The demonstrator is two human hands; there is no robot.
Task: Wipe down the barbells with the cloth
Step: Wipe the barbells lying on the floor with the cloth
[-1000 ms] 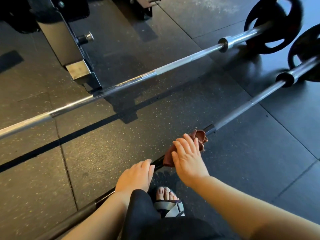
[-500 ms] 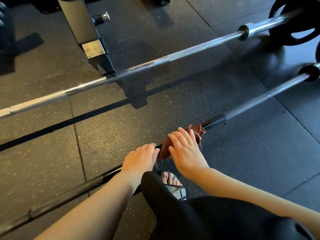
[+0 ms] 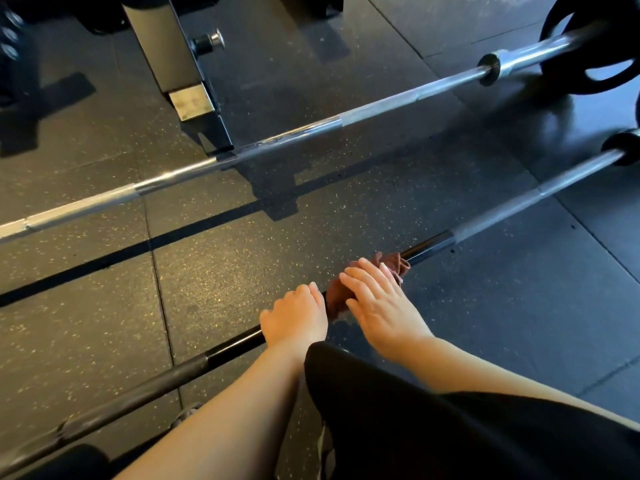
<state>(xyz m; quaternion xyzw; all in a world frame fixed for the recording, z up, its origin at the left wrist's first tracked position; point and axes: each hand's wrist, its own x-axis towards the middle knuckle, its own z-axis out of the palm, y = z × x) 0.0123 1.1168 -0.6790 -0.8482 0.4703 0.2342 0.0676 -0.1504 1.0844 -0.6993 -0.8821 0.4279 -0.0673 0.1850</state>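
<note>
Down at the near barbell (image 3: pixel 502 212) now, which lies on the rubber floor (image 3: pixel 207 271) running from near left to far right, with the far barbell (image 3: pixel 277 141) parallel beyond it and a weight plate (image 3: pixel 588 85) on its far right end. The brown cloth (image 3: pixel 335 299) is draped over the dark middle stretch of the near bar, and the right hand (image 3: pixel 381 306) sits on top of it, fingers (image 3: pixel 370 275) stretched out fairly straight and laid flat across the fabric, pressing it to the steel. I can't see the thumb. Just beside it to the left, the left hand (image 3: pixel 294 317) has its fingers curled over the bare bar, knuckles up, steadying it. That bar looks heavy and rigid, and round enough to roll, so the bracing hand makes sense. The cloth is soft and limp and will bunch easily. My guess is it wipes best wrapped right round the shaft and gripped from above.
</note>
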